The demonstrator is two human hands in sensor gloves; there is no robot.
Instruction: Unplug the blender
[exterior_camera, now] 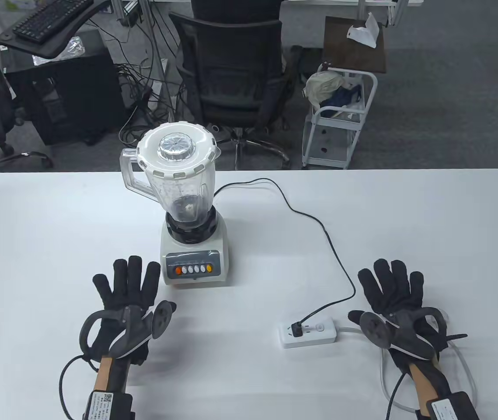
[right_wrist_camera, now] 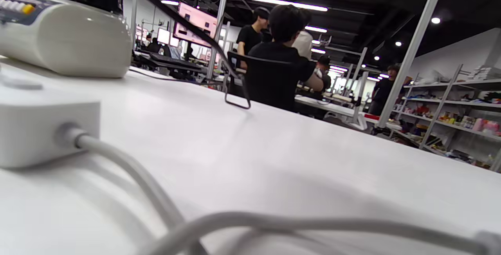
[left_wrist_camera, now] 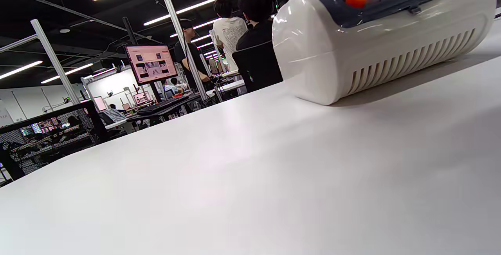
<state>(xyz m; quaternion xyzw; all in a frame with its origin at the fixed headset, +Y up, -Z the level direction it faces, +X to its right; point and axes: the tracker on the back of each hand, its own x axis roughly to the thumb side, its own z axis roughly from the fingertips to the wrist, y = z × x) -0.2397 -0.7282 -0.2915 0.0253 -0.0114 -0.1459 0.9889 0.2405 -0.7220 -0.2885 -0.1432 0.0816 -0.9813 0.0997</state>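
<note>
Hands first: I count two, both in black sensor gloves, plus one blender, one cord and one power strip on the smooth white table (exterior_camera: 56, 227). My left hand (exterior_camera: 127, 297) lies flat at the near left, fingers spread wide, holding nothing. Just beyond it stands the white plastic blender (exterior_camera: 189, 218), upright near the table's middle: a clear ribbed jar with a handle, a white scalloped lid, a dark collar, and a boxy base with a grey panel of five round buttons, the outer two orange. Its thin black cord (exterior_camera: 318, 227) curves rightward to a black plug (exterior_camera: 297, 329) seated in the flat white rectangular power strip (exterior_camera: 314, 333). My right hand (exterior_camera: 395, 302) lies just right of the strip, fingers splayed, empty, over a looping white cable (exterior_camera: 467, 372).
</note>
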